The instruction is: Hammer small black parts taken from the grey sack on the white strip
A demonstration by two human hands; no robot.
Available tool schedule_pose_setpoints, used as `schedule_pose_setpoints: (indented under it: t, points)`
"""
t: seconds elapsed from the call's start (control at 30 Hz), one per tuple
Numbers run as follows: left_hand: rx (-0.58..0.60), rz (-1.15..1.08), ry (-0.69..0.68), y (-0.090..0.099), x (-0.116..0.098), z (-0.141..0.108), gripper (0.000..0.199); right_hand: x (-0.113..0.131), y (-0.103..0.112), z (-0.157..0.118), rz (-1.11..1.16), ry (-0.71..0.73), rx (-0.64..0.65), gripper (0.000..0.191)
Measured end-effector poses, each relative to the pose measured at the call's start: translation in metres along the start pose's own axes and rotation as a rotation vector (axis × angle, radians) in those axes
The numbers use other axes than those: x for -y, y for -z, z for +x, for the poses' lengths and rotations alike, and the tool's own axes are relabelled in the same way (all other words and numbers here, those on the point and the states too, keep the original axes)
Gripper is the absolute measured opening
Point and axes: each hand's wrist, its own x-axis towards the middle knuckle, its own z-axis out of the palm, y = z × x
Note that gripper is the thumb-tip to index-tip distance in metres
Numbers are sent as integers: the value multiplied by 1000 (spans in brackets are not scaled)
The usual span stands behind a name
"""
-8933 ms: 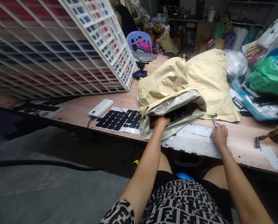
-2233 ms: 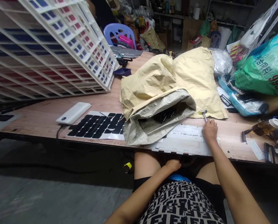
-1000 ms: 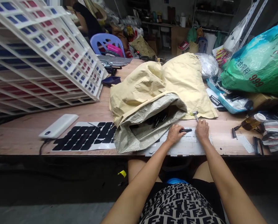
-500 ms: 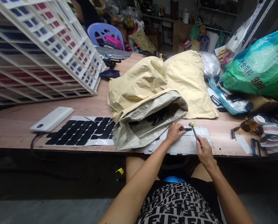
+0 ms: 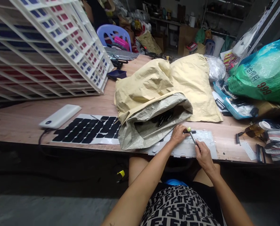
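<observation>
My left hand (image 5: 178,134) is closed, its fingers pinching a slim black part (image 5: 193,132) held over a pale, tape-covered board (image 5: 183,150). My right hand (image 5: 204,156) grips a small hammer (image 5: 192,138) with a silver shaft and a round yellow-green head. That head lies over the black part, close to my left fingertips; whether it touches cannot be seen. Just left of my left hand, a yellow paper sack (image 5: 144,84) gapes toward me, showing its grey lining and dark pieces (image 5: 164,117) inside.
On the table's left are black shapes on a white sheet (image 5: 83,128), a white corded box (image 5: 60,116) and a large white plastic crate (image 5: 99,73). Rightward stand a blue tray (image 5: 236,110), a brown bottle (image 5: 255,128), striped cloth (image 5: 277,142) and a green bag (image 5: 262,70).
The hammer's head has moved left and down, over the black part near my left fingers. My left hand keeps hold of the part. The whole view has shifted slightly.
</observation>
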Motion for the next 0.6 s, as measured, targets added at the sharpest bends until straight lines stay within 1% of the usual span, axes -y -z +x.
schedule_pose_setpoints:
  t: [0.1, 0.2, 0.27, 0.33, 0.4, 0.47, 0.53, 0.6]
  points:
    - [-5, 1, -6, -1, 1, 1, 22, -15, 1, 24, -66, -44, -67, 34]
    - [-10, 8, -9, -1, 1, 0, 20, -30, 4, 64, -209, -127, -122, 37]
    - [-11, 9, -12, -2, 1, -1, 20, -38, 3, 89, -326, -230, -116, 38]
    - [-7, 9, -17, -3, 3, -2, 20, -44, -1, 107, -421, -316, -86, 36]
    - [-7, 11, -19, -4, 4, -1, 20, -47, -6, 114, -487, -350, -67, 34]
    - [-14, 15, -22, -3, 4, 1, 19, -48, -11, 115, -533, -340, -74, 34]
    - [-28, -1, -43, 2, 1, 0, 17, -49, -15, 113, -567, -322, -79, 33]
    - [-41, -74, -82, 9, -6, -9, 17, -49, -16, 111, -597, -322, -67, 33]
